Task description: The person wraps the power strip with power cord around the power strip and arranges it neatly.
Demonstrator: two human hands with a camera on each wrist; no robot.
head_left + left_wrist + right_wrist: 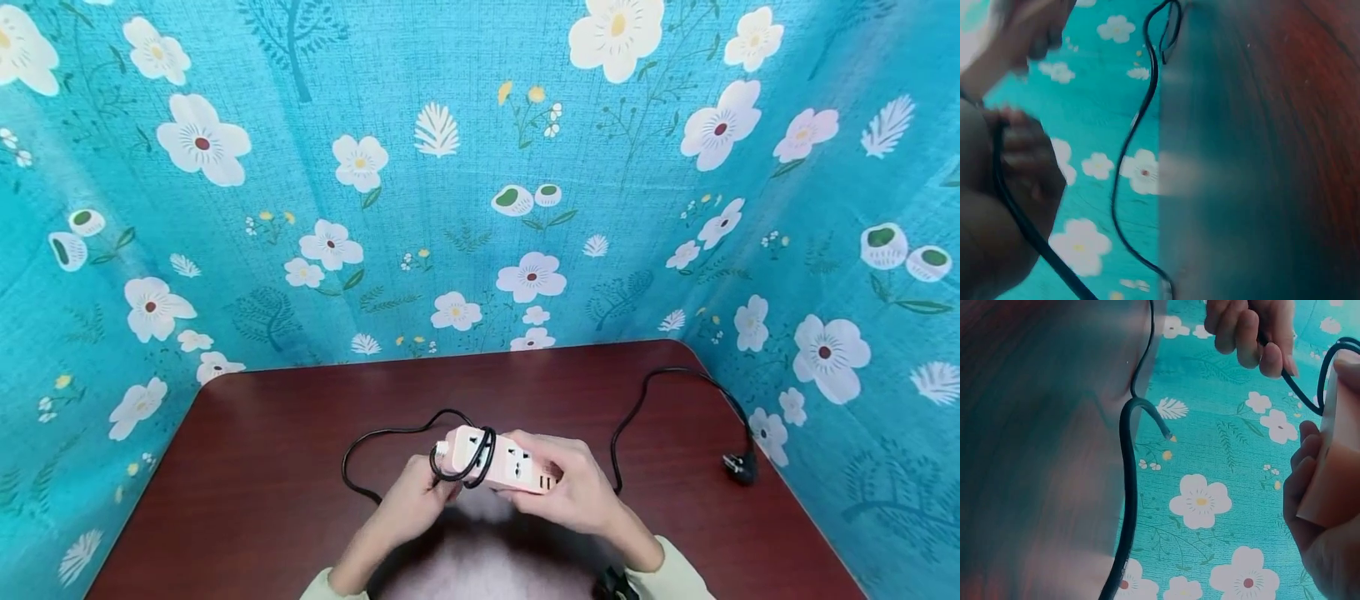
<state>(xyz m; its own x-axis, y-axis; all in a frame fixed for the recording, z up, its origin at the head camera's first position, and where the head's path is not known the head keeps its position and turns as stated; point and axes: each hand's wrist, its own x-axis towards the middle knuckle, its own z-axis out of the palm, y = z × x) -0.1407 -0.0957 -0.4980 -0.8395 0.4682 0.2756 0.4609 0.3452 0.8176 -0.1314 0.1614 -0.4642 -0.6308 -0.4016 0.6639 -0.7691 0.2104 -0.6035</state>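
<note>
A white power strip (517,465) with sockets and USB ports is held above the table by my right hand (577,483), which grips its right end. Black cord (489,442) loops around the strip's left part. At that end, my left hand (416,500) pinches the cord. In the right wrist view, curled fingers of the left hand (1250,328) hold the cord (1302,395), while the right hand (1310,487) wraps the strip's casing (1338,469). The left wrist view has the left hand (1010,206) dark and blurred, with the cord (1029,231) running past it.
More cord trails across the dark red table (277,450) on both sides. Its black plug (741,467) lies near the table's right edge. A blue flowered cloth (465,192) hangs behind and beside the table.
</note>
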